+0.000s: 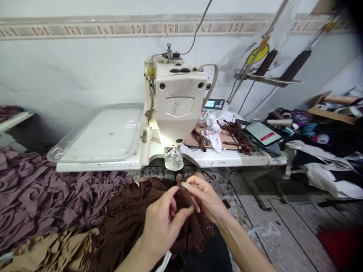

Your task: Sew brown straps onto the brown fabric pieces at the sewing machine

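Note:
Dark brown fabric [124, 223] lies heaped across my lap, and an edge of it with rows of small light dots rises between my hands. My left hand [164, 217] pinches this fabric with its thumb and fingers from the left. From the right, my right hand [205, 198] grips the same dotted edge near its top, thumb against fingers. Just beyond my hands stands a cream sewing machine [180, 102], its lamp lit above the needle area. The fabric is held below the front edge of the machine's table, apart from the needle.
A clear plastic lid [99, 132] lies left on the white table. Brown and white scraps [214, 132] and a phone [263, 133] sit right. Mauve fabric [51, 196] and tan fabric [56, 251] pile at left. Thread cones [296, 65] hang on a stand; spools [307, 128] crowd the far right.

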### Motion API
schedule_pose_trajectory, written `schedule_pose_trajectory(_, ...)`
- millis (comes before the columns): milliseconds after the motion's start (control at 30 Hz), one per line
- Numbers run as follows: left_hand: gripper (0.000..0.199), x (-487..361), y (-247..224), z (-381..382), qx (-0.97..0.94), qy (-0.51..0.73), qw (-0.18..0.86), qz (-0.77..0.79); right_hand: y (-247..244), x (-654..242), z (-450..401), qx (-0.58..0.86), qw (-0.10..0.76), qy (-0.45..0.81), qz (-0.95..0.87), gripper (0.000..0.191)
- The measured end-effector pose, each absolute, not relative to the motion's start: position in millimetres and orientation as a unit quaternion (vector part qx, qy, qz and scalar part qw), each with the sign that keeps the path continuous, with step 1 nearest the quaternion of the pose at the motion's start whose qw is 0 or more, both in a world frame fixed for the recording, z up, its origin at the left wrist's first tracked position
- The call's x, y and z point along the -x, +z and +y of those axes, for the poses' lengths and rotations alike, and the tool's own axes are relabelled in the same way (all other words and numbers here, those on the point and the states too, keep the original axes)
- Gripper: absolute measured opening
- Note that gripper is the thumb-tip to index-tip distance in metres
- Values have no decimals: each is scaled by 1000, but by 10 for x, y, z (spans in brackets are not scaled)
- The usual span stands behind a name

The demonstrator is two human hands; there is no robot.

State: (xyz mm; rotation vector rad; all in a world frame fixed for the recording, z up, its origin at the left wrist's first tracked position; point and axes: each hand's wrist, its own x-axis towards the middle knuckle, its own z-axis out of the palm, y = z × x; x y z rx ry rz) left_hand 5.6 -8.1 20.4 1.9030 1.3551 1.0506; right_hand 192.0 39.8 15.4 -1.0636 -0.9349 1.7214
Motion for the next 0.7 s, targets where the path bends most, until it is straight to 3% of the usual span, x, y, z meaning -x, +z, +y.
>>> schedule_pose_trajectory(67, 64, -165, 153, -178, -705, 373, 355, 488, 163, -1985, 357, 428, 458, 699, -342, 49)
schedule_pose_trajectory(167, 94, -363, 92, -201, -703, 384, 373, 468, 207, -2234, 362, 442, 545, 656, -279, 46)
schedule_pose_trajectory(233, 104, -509, 87, -169, -697, 396, 399, 446, 261, -2459, 397, 436, 608, 615, -248, 44)
schedule_pose_trajectory(333, 86, -714, 155, -123, -701, 418, 415, 401, 371, -2724, 424, 417, 664, 568, -251, 41)
schedule_pose_trajectory(433, 66, -818, 260, -118, -671, 478, 430, 368, 469, -2738, 349, 430, 652, 556, -285, 38)
schedule_pose_trajectory(567, 67, -699, 313, -153, -569, 494, 531, 388, 484, -2409, 156, 468, 513, 612, -378, 37)
schedule_pose_trajectory(700, 27, -388, 234, -154, -531, 439, 589, 423, 376, -2113, 150, 444, 422, 644, -459, 39)
